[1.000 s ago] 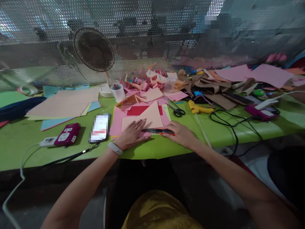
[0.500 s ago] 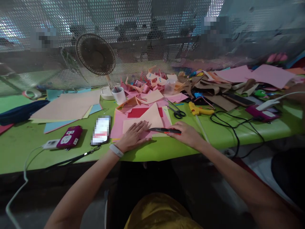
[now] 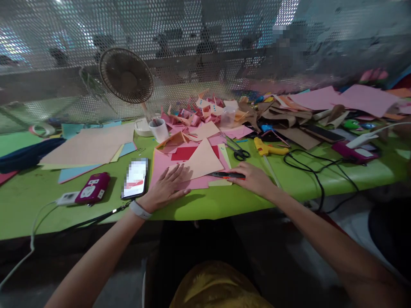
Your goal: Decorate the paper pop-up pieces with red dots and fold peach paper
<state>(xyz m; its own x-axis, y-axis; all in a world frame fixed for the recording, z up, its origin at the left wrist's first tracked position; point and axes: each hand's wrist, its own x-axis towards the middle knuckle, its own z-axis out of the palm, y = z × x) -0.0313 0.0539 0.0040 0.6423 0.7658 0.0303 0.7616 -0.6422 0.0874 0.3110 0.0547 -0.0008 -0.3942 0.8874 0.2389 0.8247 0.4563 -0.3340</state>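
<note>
Peach paper lies on pink sheets before you; the phone screen is too blurred to read. Your left grip lies flat at the paper's left edge, fingers apart; your right grip, arm angled inward, is clamped on a black-and-red cutter.

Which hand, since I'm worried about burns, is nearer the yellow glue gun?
Right hand: on the near side of the glue gun, slightly left; the left hand lies farther left, on paper.
</note>
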